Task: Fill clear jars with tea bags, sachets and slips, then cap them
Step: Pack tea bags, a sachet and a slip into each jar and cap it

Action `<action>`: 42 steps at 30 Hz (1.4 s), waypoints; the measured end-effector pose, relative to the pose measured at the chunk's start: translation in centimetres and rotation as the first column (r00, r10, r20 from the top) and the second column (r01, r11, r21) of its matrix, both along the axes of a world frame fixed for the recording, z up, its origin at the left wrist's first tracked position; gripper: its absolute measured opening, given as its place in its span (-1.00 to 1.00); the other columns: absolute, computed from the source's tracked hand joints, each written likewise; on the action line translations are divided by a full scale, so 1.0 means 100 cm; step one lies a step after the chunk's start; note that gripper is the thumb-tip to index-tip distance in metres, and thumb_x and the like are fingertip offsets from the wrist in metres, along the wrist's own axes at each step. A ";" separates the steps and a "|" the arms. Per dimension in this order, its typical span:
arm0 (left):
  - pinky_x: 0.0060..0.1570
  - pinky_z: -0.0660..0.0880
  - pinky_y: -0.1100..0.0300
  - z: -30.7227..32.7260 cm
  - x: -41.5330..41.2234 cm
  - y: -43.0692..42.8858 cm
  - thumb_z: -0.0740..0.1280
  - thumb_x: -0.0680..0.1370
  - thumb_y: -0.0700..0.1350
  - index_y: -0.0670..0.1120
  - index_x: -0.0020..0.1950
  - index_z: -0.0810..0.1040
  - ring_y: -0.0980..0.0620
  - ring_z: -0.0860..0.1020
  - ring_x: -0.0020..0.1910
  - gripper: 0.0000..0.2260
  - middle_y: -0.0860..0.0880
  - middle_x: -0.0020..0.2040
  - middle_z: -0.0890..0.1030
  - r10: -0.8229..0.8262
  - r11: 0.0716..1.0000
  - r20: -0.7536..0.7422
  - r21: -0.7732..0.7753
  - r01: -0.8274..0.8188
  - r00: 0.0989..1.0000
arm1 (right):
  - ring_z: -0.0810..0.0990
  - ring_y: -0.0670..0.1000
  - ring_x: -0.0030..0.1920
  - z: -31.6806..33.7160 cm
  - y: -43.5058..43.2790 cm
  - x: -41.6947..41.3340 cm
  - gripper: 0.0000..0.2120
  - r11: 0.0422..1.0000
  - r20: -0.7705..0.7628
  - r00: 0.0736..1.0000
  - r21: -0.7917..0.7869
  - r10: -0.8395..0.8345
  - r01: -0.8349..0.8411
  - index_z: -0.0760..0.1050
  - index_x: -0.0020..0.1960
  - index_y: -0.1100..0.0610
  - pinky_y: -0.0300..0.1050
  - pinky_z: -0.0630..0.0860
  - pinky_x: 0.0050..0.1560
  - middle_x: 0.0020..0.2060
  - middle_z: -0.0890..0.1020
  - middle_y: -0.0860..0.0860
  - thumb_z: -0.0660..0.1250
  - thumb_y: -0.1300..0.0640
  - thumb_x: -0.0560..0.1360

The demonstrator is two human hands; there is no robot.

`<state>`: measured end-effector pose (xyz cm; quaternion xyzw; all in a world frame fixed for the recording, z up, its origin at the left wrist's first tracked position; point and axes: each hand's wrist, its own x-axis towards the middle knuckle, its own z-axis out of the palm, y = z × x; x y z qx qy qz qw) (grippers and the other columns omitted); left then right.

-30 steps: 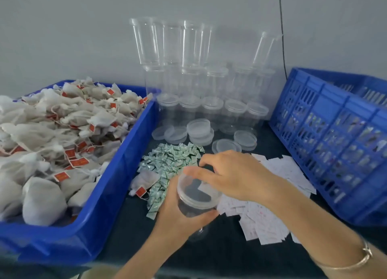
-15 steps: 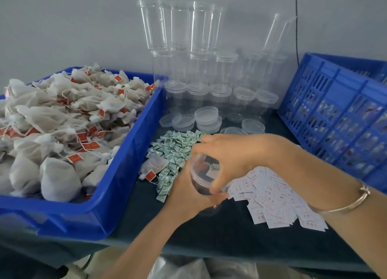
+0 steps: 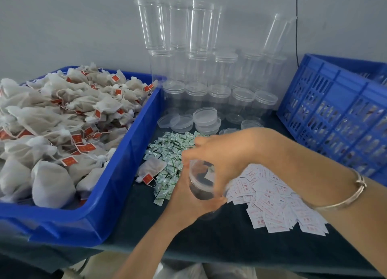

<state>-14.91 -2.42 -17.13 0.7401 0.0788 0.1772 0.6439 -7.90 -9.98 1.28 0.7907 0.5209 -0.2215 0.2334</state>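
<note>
Left hand [image 3: 184, 197] gripping the clear jar [image 3: 202, 180] from below, tilted just above the counter [image 3: 219, 236] between green sachets [image 3: 169, 146] and white slips [image 3: 272, 199]. Right hand [image 3: 226, 153] now clamped across its rim, further over than a second ago. One of each showing inside; whether capped, impossible to tell. Probably closing up.

The jars [image 3: 194, 73] and lids [image 3: 204, 116] were clear glossy plastic. The tub [image 3: 117, 174] and crate [image 3: 335, 115] were smooth blue plastic, the tea bags [image 3: 62, 115] matt fibrous mesh, the slips [image 3: 272, 203] paper, the bracelet [image 3: 343, 197] shiny metal.
</note>
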 end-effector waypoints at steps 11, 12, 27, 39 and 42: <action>0.13 0.52 0.20 -0.002 0.001 0.000 0.63 0.18 0.03 0.11 0.30 0.37 0.16 0.56 0.17 -0.24 0.21 0.13 0.58 -0.019 1.000 0.026 -0.005 0.019 0.999 | 0.53 0.08 -0.08 -0.003 0.007 -0.007 -0.46 0.995 0.108 0.991 -0.050 -0.075 0.081 0.25 0.34 -0.02 -0.04 0.46 -0.23 0.05 0.44 0.03 0.40 -0.15 0.49; 0.14 0.50 0.20 0.000 0.000 0.000 0.62 0.17 0.07 0.19 0.30 0.34 0.19 0.54 0.18 -0.23 0.22 0.14 0.57 -0.004 1.000 0.024 0.004 0.004 1.000 | 0.53 0.12 0.05 0.000 0.005 -0.004 -0.31 0.995 0.058 0.998 -0.093 -0.034 0.039 0.16 0.39 -0.12 0.02 0.55 -0.13 0.18 0.37 0.02 0.50 -0.03 0.42; 0.20 0.49 0.14 -0.001 0.002 -0.002 0.63 0.16 0.13 0.14 0.34 0.33 0.18 0.51 0.23 -0.17 0.20 0.20 0.54 0.002 1.000 0.001 0.011 -0.002 1.000 | 0.40 0.14 0.29 0.001 0.000 0.005 -0.04 0.994 -0.030 0.993 -0.007 -0.110 0.110 -0.05 0.52 -0.31 0.13 0.51 0.17 0.44 0.14 -0.03 0.49 -0.33 0.33; 0.20 0.46 0.25 0.001 0.003 -0.003 0.64 0.17 0.04 0.26 0.36 0.26 0.31 0.46 0.25 -0.13 0.33 0.20 0.49 -0.001 1.000 0.006 0.019 0.000 1.000 | 0.17 0.10 0.45 -0.005 -0.005 0.000 0.07 0.995 -0.097 0.993 0.065 -0.071 0.077 -0.19 0.56 -0.30 0.19 0.41 0.33 0.52 -0.01 -0.07 0.51 -0.28 0.35; 0.10 0.51 0.28 0.001 0.000 -0.004 0.64 0.14 0.08 0.30 0.22 0.39 0.21 0.56 0.16 -0.27 0.27 0.10 0.59 0.012 1.000 0.004 -0.025 -0.012 1.000 | 0.41 0.21 0.31 -0.016 -0.003 -0.002 -0.12 0.969 0.131 0.966 0.136 -0.222 0.205 -0.14 0.62 -0.08 0.04 0.41 0.01 0.54 0.14 0.15 0.05 -0.50 0.48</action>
